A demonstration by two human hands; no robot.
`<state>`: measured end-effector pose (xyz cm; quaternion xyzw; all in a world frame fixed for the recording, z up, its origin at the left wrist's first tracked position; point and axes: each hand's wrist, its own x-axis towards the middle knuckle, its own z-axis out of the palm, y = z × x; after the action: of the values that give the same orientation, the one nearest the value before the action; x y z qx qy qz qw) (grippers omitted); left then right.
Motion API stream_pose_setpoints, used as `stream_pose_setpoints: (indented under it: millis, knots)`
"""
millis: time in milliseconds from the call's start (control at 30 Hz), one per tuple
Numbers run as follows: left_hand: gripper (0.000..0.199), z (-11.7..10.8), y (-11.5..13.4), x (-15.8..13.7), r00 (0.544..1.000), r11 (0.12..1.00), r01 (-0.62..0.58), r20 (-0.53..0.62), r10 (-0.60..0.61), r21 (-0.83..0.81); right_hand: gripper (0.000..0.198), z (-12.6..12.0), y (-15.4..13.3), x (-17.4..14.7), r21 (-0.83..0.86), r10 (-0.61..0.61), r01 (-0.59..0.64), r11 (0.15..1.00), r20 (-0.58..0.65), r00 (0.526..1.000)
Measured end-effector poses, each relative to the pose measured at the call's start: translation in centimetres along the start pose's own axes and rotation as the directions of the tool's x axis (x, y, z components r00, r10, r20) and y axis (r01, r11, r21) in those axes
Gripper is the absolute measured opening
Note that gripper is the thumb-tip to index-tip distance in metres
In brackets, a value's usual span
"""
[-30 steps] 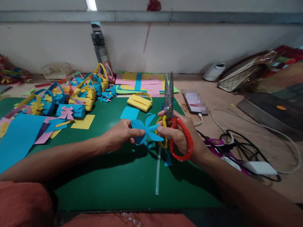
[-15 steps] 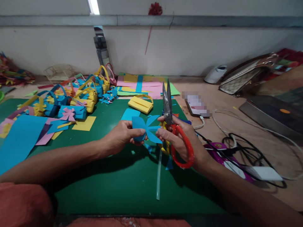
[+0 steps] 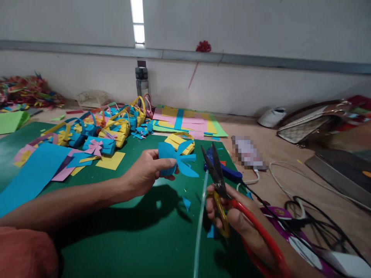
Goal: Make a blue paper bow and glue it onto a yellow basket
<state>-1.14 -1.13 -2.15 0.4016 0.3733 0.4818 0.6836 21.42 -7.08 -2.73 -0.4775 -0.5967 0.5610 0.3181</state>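
Pinched between thumb and fingers of my left hand (image 3: 147,168) is a blue paper flower cutout (image 3: 181,159), with cut petals pointing right. My right hand (image 3: 232,216) holds scissors (image 3: 220,181) with one red and one yellow handle; the blades point up and stand slightly apart, clear of the paper. Behind the scissors lies a blue glue gun (image 3: 226,172), and a clear glue stick (image 3: 200,220) runs from it toward me. Small blue scraps (image 3: 187,203) lie on the green mat (image 3: 121,239). A yellow paper bag (image 3: 182,143) sits behind the cutout.
Several small paper baskets (image 3: 100,145) with flowers stand at the left, beside a large blue sheet (image 3: 37,173). Coloured sheets (image 3: 197,121) are stacked at the back. To the right are a phone (image 3: 247,152), black cables (image 3: 315,224) and a handbag (image 3: 304,125).
My right hand has let go of the cutout's petals and drawn back toward me with the scissors. My left hand keeps the cutout. The view has tilted up and shifted left.
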Motion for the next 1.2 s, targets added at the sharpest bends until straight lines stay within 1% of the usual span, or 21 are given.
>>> stream_pose_setpoints:
  millis: [100,267,400,533,667,867,1200]
  knots:
    - [0.016,0.2,-0.1,0.0,0.999,0.999,0.021,-0.033,-0.022,-0.034,0.056,-0.2,0.4,0.2,-0.051,-0.011,0.011,0.999,-0.003,1.000]
    - [0.020,0.7,-0.8,0.0,0.993,0.992,0.088,-0.068,-0.094,-0.090,0.051,-0.3,1.3,0.4,-0.131,-0.086,0.101,0.986,0.114,0.990]
    - [0.017,1.0,-1.5,-0.3,0.989,0.982,0.132,-0.044,-0.139,-0.133,0.049,-0.2,1.5,0.4,-0.164,-0.117,0.136,0.977,0.120,0.986]
    - [0.016,1.1,-1.9,-0.7,0.987,0.978,0.159,0.002,-0.160,-0.139,0.049,-0.1,1.5,0.3,-0.187,-0.109,0.131,0.974,0.123,0.986]
    - [0.017,1.3,-1.9,-0.9,0.984,0.974,0.177,0.012,-0.177,-0.144,0.048,0.0,1.2,0.3,-0.205,-0.103,0.125,0.971,0.116,0.988]
    - [0.018,1.4,-2.0,-1.1,0.981,0.968,0.194,0.057,-0.187,-0.157,0.036,0.3,0.4,0.5,-0.256,-0.071,0.095,0.962,0.101,0.992]
    - [0.015,1.5,-2.2,-1.4,0.975,0.964,0.216,0.081,-0.206,-0.158,0.033,0.3,0.8,0.5,-0.230,-0.093,0.119,0.966,0.119,0.988]
